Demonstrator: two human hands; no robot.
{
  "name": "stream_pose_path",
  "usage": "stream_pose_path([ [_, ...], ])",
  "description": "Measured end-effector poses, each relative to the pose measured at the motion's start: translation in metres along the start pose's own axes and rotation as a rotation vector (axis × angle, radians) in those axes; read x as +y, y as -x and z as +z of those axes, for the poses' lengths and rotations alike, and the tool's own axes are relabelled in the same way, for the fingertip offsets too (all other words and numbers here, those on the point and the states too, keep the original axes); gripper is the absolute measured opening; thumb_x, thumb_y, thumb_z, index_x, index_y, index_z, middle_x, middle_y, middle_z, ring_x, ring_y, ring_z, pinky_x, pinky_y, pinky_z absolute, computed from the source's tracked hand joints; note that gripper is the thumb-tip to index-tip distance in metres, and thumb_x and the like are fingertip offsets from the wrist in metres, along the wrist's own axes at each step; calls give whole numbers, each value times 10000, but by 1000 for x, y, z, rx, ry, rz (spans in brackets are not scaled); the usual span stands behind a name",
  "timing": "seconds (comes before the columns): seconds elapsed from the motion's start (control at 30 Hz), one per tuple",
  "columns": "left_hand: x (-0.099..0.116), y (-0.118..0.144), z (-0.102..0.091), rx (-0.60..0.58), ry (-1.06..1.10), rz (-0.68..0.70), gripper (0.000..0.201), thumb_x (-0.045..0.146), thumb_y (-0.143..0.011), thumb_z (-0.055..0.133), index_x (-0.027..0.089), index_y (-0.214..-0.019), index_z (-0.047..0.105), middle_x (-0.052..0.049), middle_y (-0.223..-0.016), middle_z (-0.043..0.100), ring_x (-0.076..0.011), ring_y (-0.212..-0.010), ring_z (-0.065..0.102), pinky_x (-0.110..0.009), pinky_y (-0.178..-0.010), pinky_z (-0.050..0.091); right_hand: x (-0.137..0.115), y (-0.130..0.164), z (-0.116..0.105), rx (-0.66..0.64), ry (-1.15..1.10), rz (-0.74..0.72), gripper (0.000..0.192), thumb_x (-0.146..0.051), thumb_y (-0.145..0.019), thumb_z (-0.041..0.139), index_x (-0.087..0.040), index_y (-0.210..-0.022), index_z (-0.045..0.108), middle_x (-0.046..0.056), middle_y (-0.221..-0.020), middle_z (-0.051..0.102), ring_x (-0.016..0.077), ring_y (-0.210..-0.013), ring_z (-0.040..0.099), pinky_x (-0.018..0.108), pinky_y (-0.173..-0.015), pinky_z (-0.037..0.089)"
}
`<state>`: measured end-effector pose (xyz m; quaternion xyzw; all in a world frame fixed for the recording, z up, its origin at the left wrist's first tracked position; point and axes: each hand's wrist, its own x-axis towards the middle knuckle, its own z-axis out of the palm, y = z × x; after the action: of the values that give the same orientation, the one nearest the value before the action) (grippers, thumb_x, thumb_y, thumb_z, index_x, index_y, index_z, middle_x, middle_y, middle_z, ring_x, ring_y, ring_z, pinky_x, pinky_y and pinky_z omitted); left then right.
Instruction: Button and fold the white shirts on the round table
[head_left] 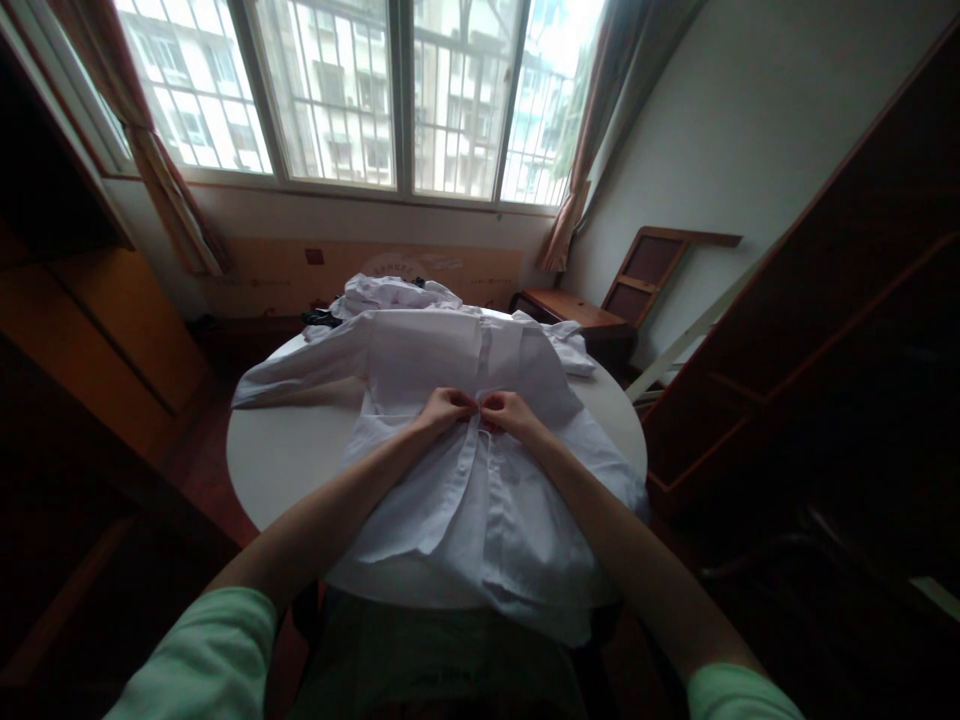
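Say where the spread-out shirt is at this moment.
In the head view, the shirt lies at the centre, spread over the round table, with the left hand and right hand on its front.

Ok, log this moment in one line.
left hand: pinching white shirt front | right hand: pinching it close beside | shirt: spread on round table, front parted below hands | far side: more white garments

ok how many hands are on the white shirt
2: the left hand and the right hand, close together at the front of the white shirt. Neither is hidden, though some fingertips are.
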<state>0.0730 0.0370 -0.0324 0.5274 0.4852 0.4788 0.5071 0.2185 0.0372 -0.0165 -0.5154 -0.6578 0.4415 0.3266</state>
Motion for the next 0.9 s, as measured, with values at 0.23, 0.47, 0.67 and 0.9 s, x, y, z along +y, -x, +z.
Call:
stream_pose_path([
  [0.23,-1,-2,-3,-43,18,46,108,162,-521,731,116,-559,642,17,-500,594,-68,-473,492,-191,-498,407,4,-4,-5,-58,-84,-12,48,-175,-645,613,-149,-633,574,-66,-443,522,67,-399,492,149,-384,367],
  [0.47,-2,-6,-6,-146,-21,208,259,245,-476,779,116,-650,638,14,-608,610,-83,-575,525,-210,-582,429,2,-3,-16,-140,-168,-1,97,-220,-630,614,-141,-603,564,-69,-427,478,58,-396,432,159,-394,333],
  [0.67,-9,-9,-6,-178,-49,271,228,210,-499,747,123,-642,592,37,-596,573,-73,-565,500,-202,-571,408,4,-3,-15,-160,-203,-5,117,-236,-628,636,-136,-612,577,-58,-436,502,64,-407,453,168,-422,370],
  [0.9,-8,-9,-5,-107,-66,183,235,223,-478,751,127,-581,562,43,-537,555,-66,-512,475,-188,-504,370,4,-3,-11,-105,-175,-17,120,-216,-621,667,-139,-602,578,-48,-461,556,85,-434,519,191,-460,436],
])
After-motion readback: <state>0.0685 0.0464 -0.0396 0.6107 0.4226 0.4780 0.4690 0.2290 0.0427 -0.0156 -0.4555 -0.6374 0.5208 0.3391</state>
